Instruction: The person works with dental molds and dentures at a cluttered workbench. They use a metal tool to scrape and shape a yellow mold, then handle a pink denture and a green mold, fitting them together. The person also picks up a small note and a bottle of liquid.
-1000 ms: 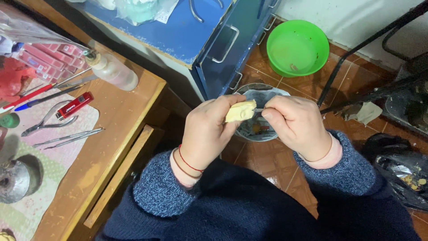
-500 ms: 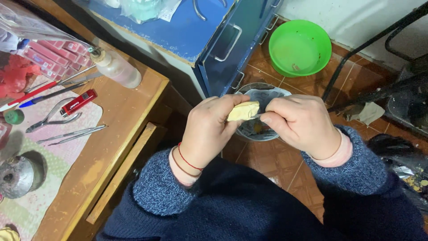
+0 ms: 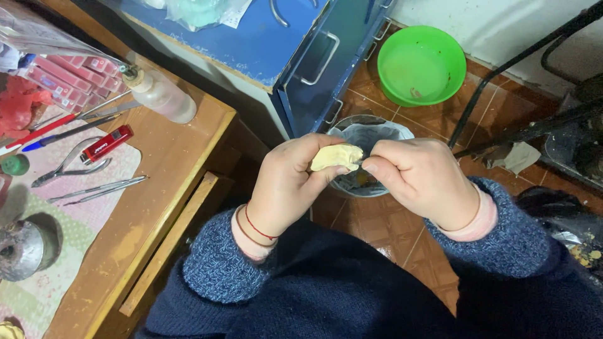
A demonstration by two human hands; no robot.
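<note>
Head view: I am gripping a pale yellow lump (image 3: 336,157) in my closed left hand (image 3: 286,188) while my right hand (image 3: 424,182) is pinching its edge, best worked directly above the lined bucket (image 3: 364,135).

- Pale yellow lump (image 3: 336,156): lower part hidden inside left hand (image 3: 292,185).
- Small tool in right hand (image 3: 424,182): almost wholly covered by fingers, kind not discernible.
- Lined bin (image 3: 364,135): mostly hidden behind both hands, contents unclear.
- Metal pot (image 3: 22,248): cut off by left edge.
- Blue cabinet (image 3: 276,44): top cropped by upper edge.
- Black bag (image 3: 578,232): cut by right edge, contents blurred.
</note>
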